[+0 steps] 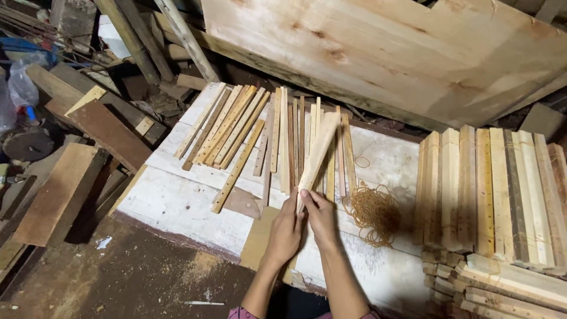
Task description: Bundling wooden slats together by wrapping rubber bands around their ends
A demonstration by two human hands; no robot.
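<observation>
Together, both hands (302, 221) round slat bundle (316, 155)

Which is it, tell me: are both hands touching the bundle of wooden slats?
Touching. The head view shows the left hand and right hand closed around the near end of the bundle of wooden slats, fingers against the wood.

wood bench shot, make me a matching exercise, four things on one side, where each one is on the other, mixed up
Things:
1. bundle of slats
2. rubber bands
3. stacked bars
4. big board

Places:
A. leaning behind the bench
B. in both hands
C. piled at the right edge
D. loose heap right of the hands

Pairs: 1-B, 2-D, 3-C, 4-A
</observation>
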